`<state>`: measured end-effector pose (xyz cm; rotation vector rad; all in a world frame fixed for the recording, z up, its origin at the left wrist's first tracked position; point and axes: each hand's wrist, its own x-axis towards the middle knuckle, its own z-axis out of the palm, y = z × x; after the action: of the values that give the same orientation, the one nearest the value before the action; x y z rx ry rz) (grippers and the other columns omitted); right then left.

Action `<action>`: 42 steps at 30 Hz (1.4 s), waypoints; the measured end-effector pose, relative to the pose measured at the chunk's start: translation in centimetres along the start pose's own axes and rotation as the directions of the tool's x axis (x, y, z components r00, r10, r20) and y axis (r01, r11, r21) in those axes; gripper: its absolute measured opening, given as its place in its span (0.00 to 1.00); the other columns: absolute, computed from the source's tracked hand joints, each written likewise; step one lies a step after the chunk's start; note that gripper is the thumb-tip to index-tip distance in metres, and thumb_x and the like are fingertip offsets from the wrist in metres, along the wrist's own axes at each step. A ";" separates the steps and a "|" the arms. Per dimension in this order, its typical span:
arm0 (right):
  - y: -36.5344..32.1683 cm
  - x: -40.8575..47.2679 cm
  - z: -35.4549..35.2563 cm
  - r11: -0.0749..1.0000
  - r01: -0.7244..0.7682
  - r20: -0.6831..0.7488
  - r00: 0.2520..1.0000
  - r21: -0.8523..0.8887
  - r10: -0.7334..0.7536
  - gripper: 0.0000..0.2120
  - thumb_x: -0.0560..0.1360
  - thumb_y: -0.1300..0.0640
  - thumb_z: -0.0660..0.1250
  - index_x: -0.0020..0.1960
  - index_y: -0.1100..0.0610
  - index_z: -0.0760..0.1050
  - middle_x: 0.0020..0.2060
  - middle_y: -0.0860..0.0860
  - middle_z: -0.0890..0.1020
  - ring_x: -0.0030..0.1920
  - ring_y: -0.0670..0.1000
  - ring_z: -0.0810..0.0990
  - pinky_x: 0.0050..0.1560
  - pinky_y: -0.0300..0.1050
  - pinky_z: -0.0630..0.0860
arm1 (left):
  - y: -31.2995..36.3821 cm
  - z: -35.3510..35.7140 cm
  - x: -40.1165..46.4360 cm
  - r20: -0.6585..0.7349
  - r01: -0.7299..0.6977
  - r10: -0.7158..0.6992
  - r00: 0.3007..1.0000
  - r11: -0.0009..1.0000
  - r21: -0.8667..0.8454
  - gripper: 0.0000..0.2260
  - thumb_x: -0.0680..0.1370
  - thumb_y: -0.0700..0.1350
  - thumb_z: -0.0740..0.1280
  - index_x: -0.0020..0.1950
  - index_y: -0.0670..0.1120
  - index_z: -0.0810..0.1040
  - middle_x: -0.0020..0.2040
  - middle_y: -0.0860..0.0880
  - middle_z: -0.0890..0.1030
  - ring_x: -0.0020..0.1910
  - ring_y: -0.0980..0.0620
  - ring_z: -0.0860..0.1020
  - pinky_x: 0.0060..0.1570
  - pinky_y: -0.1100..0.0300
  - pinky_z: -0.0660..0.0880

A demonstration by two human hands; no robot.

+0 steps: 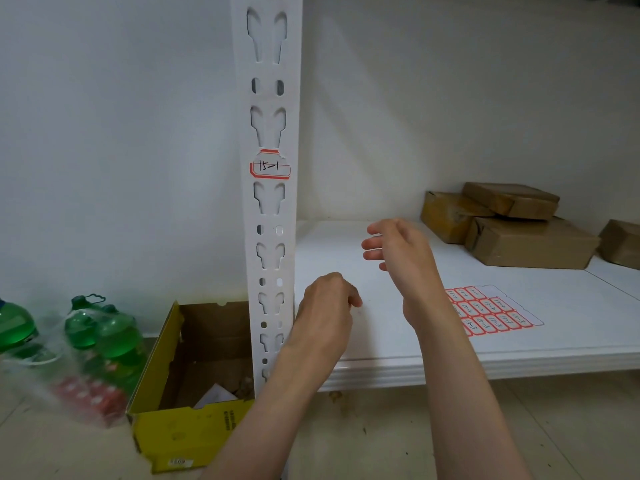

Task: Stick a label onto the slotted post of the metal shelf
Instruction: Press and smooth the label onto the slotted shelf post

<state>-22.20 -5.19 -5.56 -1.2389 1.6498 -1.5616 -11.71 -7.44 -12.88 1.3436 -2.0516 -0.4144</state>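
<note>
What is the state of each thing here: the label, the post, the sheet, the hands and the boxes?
label: stuck on the slotted post, top edge torn
label sheet: flat on the shelf, partly used
left hand: fingers curled, contents hidden
right hand: open, holds nothing
yellow box: open, on the floor
brown boxes: closed, stacked

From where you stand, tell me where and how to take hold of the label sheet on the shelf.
Pinch the label sheet at its plain white right-hand margin, coming from the near right. It lies flat on the shelf board, so slide a fingertip under that corner first. The margin carries no stickers, so the grip will not lift or crease any.
</note>
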 end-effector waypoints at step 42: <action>-3.7 -1.7 -0.4 0.833 0.124 0.096 0.974 0.539 -0.207 0.04 0.79 0.66 0.65 0.49 0.59 0.77 0.38 0.56 0.79 0.37 0.53 0.77 0.35 0.44 0.73 | 6.8 -10.1 -2.2 -0.057 -0.081 0.061 0.996 0.521 -0.850 0.13 0.80 0.30 0.56 0.42 0.43 0.74 0.32 0.50 0.75 0.32 0.54 0.72 0.34 0.65 0.72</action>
<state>-20.91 -3.16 -2.26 -1.1760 0.9303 -1.8146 -9.14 -1.71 -2.16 0.6147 -1.4754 -1.1876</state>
